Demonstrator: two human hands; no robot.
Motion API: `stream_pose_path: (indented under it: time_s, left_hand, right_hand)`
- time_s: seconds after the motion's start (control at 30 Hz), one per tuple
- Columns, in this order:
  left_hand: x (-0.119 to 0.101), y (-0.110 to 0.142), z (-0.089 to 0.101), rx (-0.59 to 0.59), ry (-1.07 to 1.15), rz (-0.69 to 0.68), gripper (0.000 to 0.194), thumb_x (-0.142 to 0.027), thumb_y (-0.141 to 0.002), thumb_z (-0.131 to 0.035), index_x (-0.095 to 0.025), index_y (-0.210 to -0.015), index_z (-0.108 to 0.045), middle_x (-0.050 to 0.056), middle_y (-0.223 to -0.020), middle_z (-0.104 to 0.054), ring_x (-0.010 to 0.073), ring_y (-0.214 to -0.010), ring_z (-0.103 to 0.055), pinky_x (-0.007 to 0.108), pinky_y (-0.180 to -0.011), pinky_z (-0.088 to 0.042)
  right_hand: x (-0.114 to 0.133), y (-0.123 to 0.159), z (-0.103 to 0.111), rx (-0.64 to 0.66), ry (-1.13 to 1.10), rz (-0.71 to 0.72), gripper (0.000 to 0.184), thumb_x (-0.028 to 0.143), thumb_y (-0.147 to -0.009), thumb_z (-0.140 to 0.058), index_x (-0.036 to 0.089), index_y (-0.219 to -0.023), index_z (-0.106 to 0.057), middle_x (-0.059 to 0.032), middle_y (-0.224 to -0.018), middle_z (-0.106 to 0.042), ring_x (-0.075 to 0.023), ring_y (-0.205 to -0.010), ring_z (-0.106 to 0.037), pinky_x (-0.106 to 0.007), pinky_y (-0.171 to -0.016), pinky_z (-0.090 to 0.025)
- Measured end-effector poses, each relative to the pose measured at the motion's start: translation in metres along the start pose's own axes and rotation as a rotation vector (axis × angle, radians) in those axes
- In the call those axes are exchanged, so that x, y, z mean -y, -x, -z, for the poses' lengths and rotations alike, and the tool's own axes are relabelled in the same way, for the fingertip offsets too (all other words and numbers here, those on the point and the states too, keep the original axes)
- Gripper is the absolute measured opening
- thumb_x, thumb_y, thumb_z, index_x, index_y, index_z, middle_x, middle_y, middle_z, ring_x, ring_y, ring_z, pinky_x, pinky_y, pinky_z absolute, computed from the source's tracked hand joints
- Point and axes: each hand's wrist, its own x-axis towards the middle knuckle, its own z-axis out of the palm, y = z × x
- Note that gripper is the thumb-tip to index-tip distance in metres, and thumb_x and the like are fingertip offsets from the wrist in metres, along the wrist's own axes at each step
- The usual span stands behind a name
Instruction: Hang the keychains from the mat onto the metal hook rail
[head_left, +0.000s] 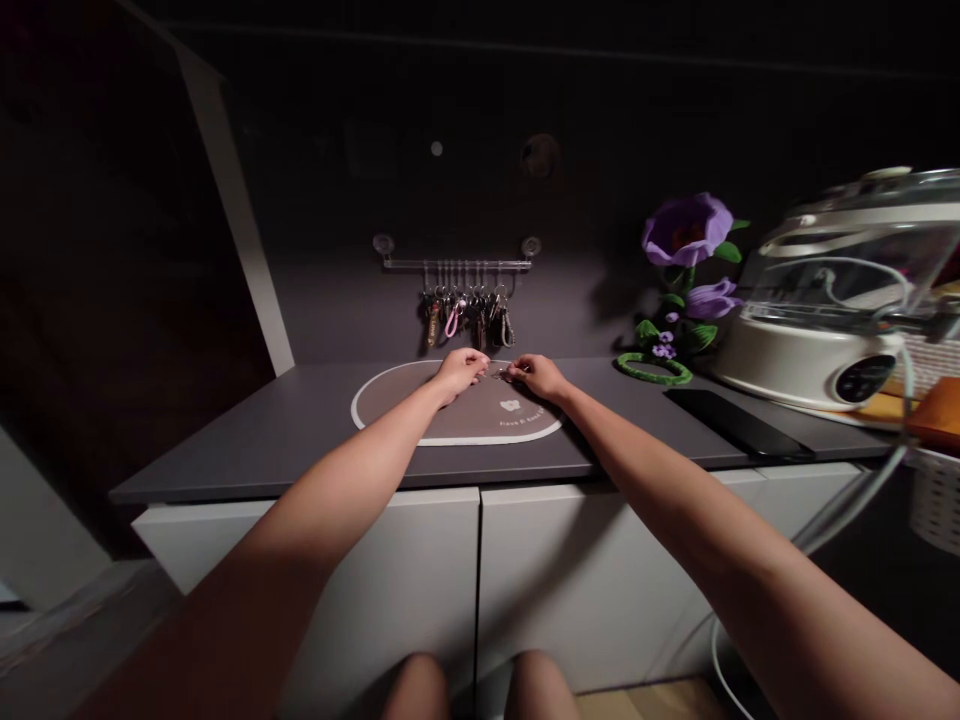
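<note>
Over the oval brown mat [420,410], my left hand [461,373] and my right hand [538,375] face each other with fingertips pinched. A small shiny metal key ring [496,374] shows between them, its ends hidden in my fingers. Whether keys hang on it is too small to tell. Just behind my hands, several bunches of keys [480,312] dangle from hooks on a clear rail [459,265] fixed to the dark wall. A pink strap [452,320] and a brown tag [433,325] hang among them.
On the right of the dark counter [247,430] stand purple artificial flowers [688,232] with a green ring base. A black phone-like slab [735,422] lies before a white appliance [810,355] with a clear cover. A pale cable [855,515] droops over the counter's front edge.
</note>
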Motion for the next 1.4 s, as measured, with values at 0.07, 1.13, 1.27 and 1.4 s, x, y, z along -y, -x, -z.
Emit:
stream_pose_path:
  time_s: [0.07, 1.13, 1.27, 1.4]
  left_hand:
    - [0.001, 0.000, 0.000, 0.003, -0.012, 0.008, 0.004, -0.013, -0.074, -0.057, -0.013, -0.071, -0.060, 0.002, -0.069, -0.060, 0.0061, -0.055, -0.053, 0.018, -0.054, -0.041]
    - [0.003, 0.001, -0.002, -0.040, -0.014, 0.043, 0.005, -0.013, -0.073, -0.057, -0.014, -0.069, -0.059, 0.002, -0.064, -0.059, 0.0073, -0.054, -0.052, 0.020, -0.054, -0.042]
    - [0.001, 0.002, -0.004, -0.048, 0.016, 0.055, 0.003, -0.013, -0.073, -0.058, -0.013, -0.070, -0.059, 0.002, -0.067, -0.060, 0.0068, -0.054, -0.053, 0.019, -0.053, -0.041]
    - [0.001, 0.002, -0.005, -0.030, 0.037, 0.049, 0.002, -0.013, -0.073, -0.057, -0.013, -0.072, -0.059, 0.002, -0.069, -0.060, 0.0064, -0.055, -0.053, 0.018, -0.052, -0.041]
  right_hand:
    - [0.000, -0.001, -0.001, 0.025, 0.028, 0.016, 0.012, 0.026, -0.073, -0.060, 0.017, -0.074, -0.068, -0.0028, -0.072, -0.066, -0.0129, -0.067, -0.054, -0.022, -0.065, -0.036]
    - [0.002, -0.004, 0.001, -0.164, -0.233, 0.098, 0.020, 0.035, -0.070, -0.061, 0.016, -0.070, -0.067, -0.0035, -0.072, -0.064, -0.0129, -0.065, -0.053, -0.023, -0.062, -0.039]
    - [0.008, -0.002, 0.005, -0.132, -0.361, 0.096, 0.023, 0.037, -0.070, -0.060, 0.015, -0.070, -0.065, -0.0028, -0.066, -0.063, -0.0123, -0.063, -0.054, -0.024, -0.065, -0.041]
    - [0.015, 0.001, 0.009, -0.119, -0.531, 0.106, 0.026, 0.041, -0.068, -0.060, 0.015, -0.070, -0.062, -0.0024, -0.067, -0.063, -0.0114, -0.062, -0.054, -0.025, -0.068, -0.043]
